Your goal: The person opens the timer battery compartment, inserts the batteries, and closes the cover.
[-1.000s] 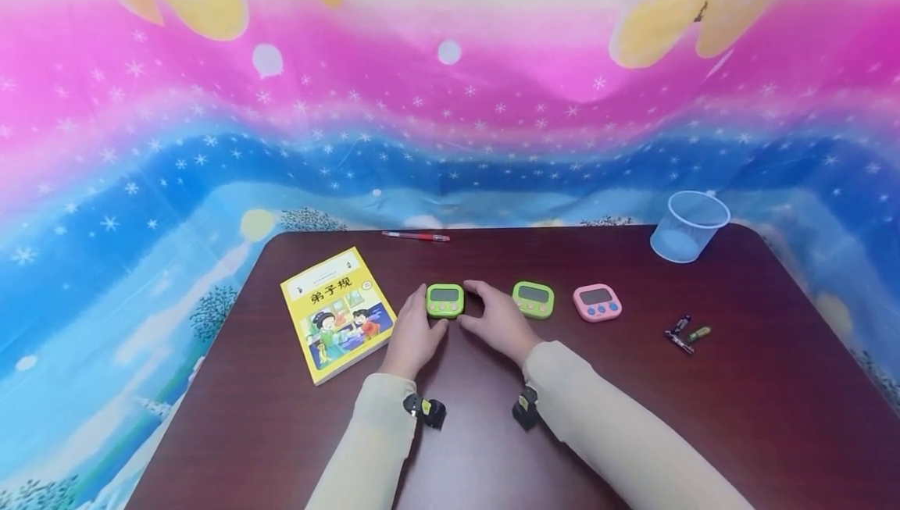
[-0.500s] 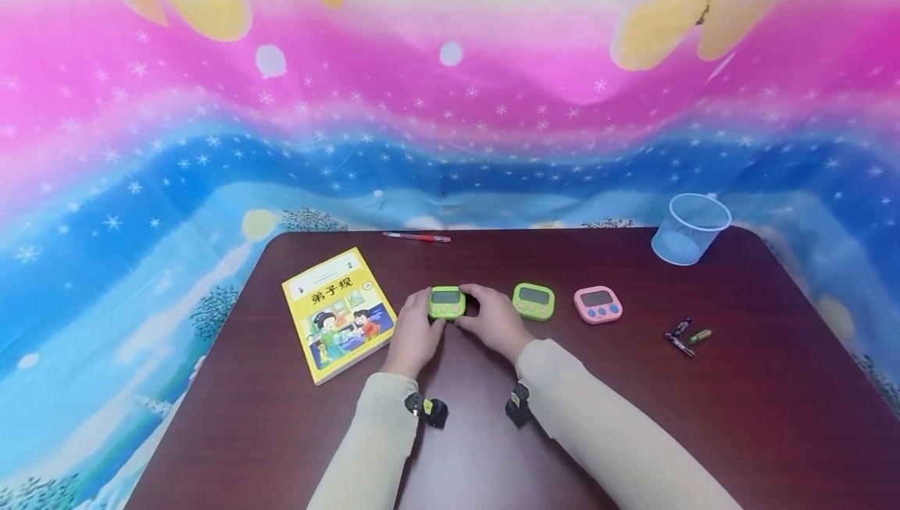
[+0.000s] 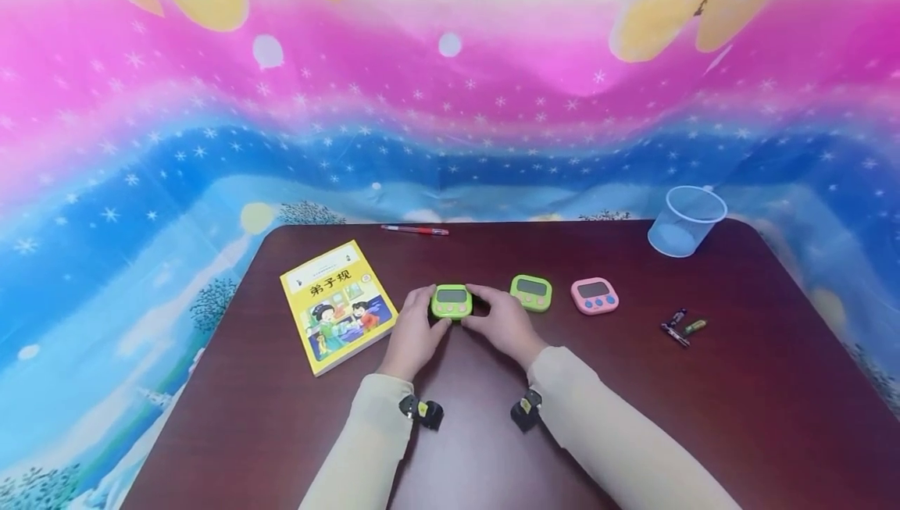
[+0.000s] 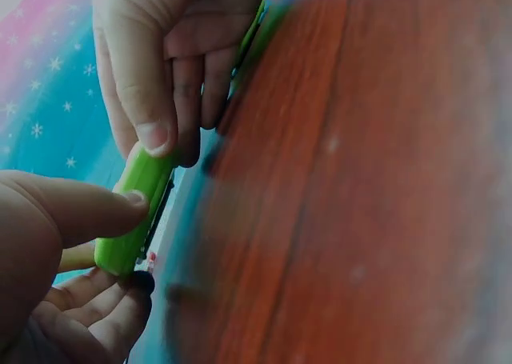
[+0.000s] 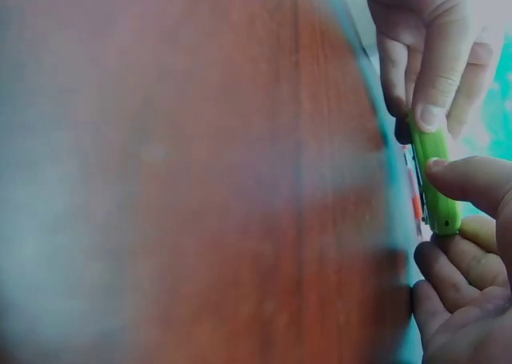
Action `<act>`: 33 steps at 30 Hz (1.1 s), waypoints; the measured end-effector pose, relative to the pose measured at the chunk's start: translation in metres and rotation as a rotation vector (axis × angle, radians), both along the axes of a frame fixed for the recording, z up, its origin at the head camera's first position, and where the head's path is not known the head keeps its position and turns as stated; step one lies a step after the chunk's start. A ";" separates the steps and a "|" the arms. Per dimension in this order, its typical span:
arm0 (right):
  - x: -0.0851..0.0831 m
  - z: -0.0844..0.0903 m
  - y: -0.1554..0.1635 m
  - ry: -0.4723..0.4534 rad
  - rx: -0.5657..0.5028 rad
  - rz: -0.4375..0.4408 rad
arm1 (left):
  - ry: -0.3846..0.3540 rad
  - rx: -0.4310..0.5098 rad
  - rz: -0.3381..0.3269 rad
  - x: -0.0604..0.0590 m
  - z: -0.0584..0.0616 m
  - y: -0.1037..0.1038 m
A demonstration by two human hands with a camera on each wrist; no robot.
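Observation:
Both hands hold a green digital timer [image 3: 452, 301], its screen and pink buttons facing up in the head view. My left hand [image 3: 412, 332] grips its left end, thumb along the near edge. On the opposite end, my right hand [image 3: 505, 325] pinches it between thumb and fingers. The left wrist view shows the timer's green edge [image 4: 134, 212] with both thumbs on it, and a gap shows between its dark underside and the tabletop. The right wrist view has the same timer [image 5: 436, 184] between the two hands. A second green timer [image 3: 531, 293] lies just beyond the right hand.
A pink timer [image 3: 594, 296] lies further right, with several small batteries [image 3: 680, 327] beyond it. A mesh basket [image 3: 685, 222] stands at the back right corner. The yellow book [image 3: 339, 307] lies left of the left hand, and a red pen [image 3: 415, 230] along the back edge.
The held timer has shifted slightly right and looks a little larger, nearer the head camera. Both hands move with it and keep their hold. The head view has tilted a little.

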State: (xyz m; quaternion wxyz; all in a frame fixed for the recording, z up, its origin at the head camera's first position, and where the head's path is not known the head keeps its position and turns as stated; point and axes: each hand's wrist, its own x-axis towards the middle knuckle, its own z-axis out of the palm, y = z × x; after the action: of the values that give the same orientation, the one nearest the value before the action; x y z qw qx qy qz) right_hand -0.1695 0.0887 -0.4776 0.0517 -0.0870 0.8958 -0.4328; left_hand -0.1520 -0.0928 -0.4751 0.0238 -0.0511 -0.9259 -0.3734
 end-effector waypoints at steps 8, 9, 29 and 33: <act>0.019 -0.002 0.022 0.003 -0.090 0.001 | -0.017 0.152 -0.070 0.013 -0.002 0.008; 0.021 -0.004 0.026 0.006 -0.102 0.004 | -0.016 0.165 -0.083 0.014 -0.003 0.009; 0.062 -0.013 0.068 0.044 -0.337 -0.002 | 0.040 0.255 -0.257 0.038 -0.002 0.024; 0.071 -0.012 0.077 0.048 -0.356 -0.009 | 0.045 0.270 -0.297 0.042 -0.003 0.029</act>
State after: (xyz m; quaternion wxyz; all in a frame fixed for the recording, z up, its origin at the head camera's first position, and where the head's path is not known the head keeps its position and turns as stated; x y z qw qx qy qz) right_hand -0.0989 0.1655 -0.4901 0.0122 -0.1009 0.8064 -0.5826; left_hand -0.1100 -0.0642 -0.4783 -0.0044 -0.1916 -0.8491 -0.4922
